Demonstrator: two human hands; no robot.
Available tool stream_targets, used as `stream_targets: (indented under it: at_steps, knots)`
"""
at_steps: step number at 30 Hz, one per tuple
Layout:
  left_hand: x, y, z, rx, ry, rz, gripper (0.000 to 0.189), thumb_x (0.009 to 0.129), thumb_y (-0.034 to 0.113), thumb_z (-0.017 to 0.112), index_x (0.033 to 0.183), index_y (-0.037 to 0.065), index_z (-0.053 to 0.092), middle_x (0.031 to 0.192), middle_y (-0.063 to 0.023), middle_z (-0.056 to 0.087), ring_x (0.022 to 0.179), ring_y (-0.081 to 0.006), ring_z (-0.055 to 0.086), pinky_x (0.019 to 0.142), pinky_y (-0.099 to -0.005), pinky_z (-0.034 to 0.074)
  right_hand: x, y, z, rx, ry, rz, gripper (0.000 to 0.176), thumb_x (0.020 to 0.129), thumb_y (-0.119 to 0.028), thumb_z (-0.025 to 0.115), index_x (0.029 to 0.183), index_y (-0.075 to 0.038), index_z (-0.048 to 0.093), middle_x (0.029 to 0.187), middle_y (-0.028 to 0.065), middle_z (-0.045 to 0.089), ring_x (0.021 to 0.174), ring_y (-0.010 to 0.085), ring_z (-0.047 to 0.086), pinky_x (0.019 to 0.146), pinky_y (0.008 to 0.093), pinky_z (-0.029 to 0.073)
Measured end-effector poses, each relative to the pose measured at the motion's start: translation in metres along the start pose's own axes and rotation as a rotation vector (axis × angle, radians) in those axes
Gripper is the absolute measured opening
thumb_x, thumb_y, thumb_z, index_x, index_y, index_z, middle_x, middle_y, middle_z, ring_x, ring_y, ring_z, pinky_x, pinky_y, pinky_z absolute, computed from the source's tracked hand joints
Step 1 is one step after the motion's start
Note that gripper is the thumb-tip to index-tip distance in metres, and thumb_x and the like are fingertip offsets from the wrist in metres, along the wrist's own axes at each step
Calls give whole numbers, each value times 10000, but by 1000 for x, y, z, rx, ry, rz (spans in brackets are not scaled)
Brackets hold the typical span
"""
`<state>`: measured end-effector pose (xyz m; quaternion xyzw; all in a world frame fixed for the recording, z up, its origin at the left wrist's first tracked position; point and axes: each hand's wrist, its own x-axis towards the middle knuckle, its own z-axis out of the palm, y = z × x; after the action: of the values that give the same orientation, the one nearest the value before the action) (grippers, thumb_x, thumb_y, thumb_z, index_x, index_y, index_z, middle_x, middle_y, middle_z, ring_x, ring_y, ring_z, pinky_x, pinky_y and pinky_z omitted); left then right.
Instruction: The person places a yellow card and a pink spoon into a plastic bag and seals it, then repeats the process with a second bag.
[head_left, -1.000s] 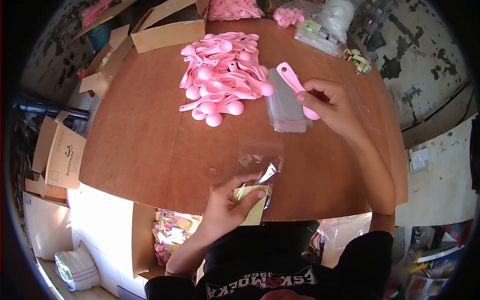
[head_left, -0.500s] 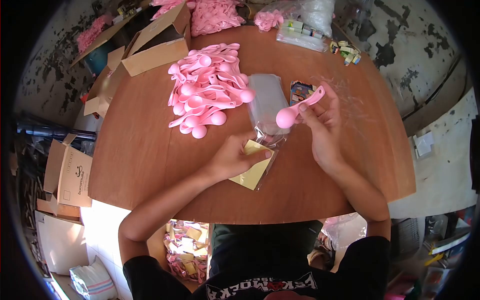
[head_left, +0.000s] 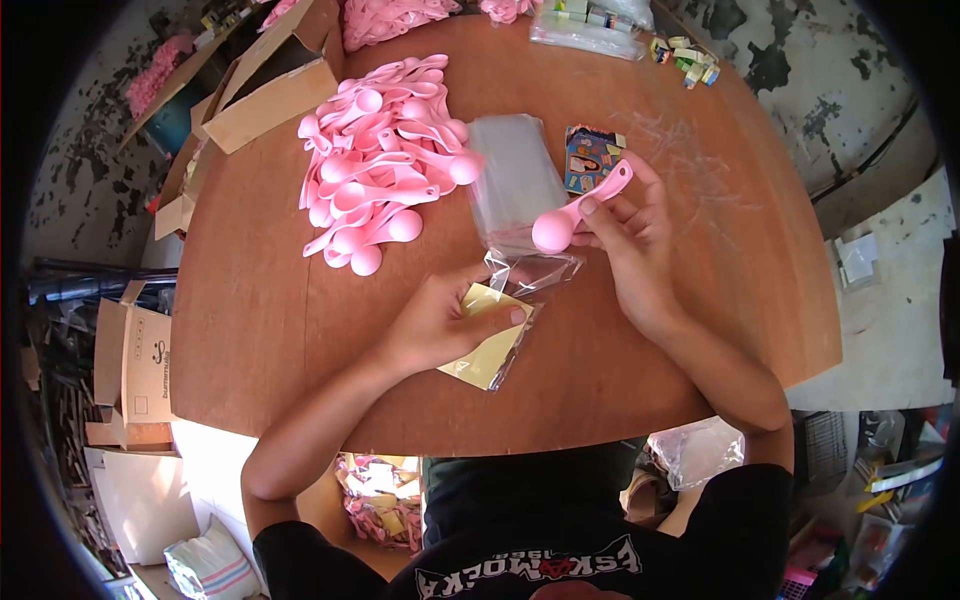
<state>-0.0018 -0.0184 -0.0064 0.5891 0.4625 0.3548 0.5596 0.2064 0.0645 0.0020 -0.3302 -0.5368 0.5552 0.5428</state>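
Note:
My left hand [head_left: 435,322] pinches a clear plastic bag [head_left: 530,272] with a pale yellow card [head_left: 490,345] inside it, thumb on top. The bag's mouth stands partly apart, toward the right. In my right hand [head_left: 637,245] is a pink measuring spoon [head_left: 583,210], held by its handle with the round bowl pointing left, just above the bag's mouth. A pile of pink spoons [head_left: 385,150] lies to the left. Flat clear bags [head_left: 515,175] are stacked in the middle, and beside them is a small stack of printed cards [head_left: 592,158].
An open cardboard box [head_left: 270,105] stands at the table's back left. Packs of clear bags [head_left: 585,38] and rolls of tape [head_left: 688,60] lie at the back right. Below the table's front edge, a carton [head_left: 380,500] holds packed pink pieces with yellow cards.
The view has shifted, so the tabletop things sit higher and further left. The bag's mouth has spread wider in my left hand. My right hand still holds the spoon, now close to that mouth.

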Motion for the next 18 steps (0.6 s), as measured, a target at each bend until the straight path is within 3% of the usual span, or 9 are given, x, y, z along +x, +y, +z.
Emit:
stream_targets:
  at_steps: [4,6,8,9,12,18]
  knots:
    - [-2,7,-1,4,-13,9,343,888,94,719,1206,18,615,880,8,677,730,-29,598,621,-214,484,-4,-1,-1,53,-33,147,577,953,-99,615,1413,-95,266,1094,142,635,959,216,677,767,352,602]
    - [-4,6,0,11,-18,-2,373,876,75,726,1223,13,603,922,-7,687,773,-37,610,659,-218,499,-6,-5,1,162,1,341,569,958,-155,616,1409,-105,272,1177,136,597,1015,250,666,803,402,595]
    - [-6,-1,3,58,24,100,462,849,28,736,1276,3,561,1041,-43,690,907,-61,619,765,-235,514,-6,-1,-3,183,3,370,568,955,-170,622,1404,-112,278,1213,127,577,1054,261,651,848,431,577]
    - [-8,2,2,59,4,28,525,832,2,742,1311,-5,528,1159,-73,665,1010,-78,607,835,-249,509,-6,1,-5,208,8,398,567,952,-186,628,1398,-119,284,1249,118,558,1093,271,636,892,460,559]
    - [-8,-7,4,129,50,173,544,835,1,737,1328,2,509,1155,-75,657,974,-80,618,808,-244,513,-9,-4,-2,159,36,460,537,951,-180,630,1378,-137,308,1249,99,550,1156,270,600,962,489,516]
    - [-9,-3,0,6,136,66,633,834,-16,724,1393,20,427,1134,-71,644,1010,-102,604,858,-264,497,-9,6,-6,418,15,475,500,953,-150,625,1359,-163,333,1232,82,529,1216,254,553,991,524,490]
